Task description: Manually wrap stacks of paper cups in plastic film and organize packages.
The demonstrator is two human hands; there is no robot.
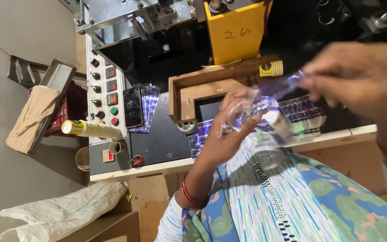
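My left hand (pixel 234 123), with red bangles at the wrist, grips a clear plastic pouch with purple print (pixel 272 92) in front of my patterned clothing. My right hand (pixel 359 76), blurred by motion at the upper right, pinches the far end of the same pouch. A white round object (pixel 272 120) shows just behind the pouch by my left fingers; I cannot tell what it is. More purple-printed pouches (pixel 303 114) lie on the bench beneath both hands.
A wooden jig (pixel 202 89) sits under a yellow machine block (pixel 234 31). To the left are a stack of printed pouches (pixel 150 105), a dark phone (pixel 133 106), a control panel with knobs and buttons (pixel 106 89), a yellow-topped cone (pixel 90 129), and a white sack (pixel 50 215).
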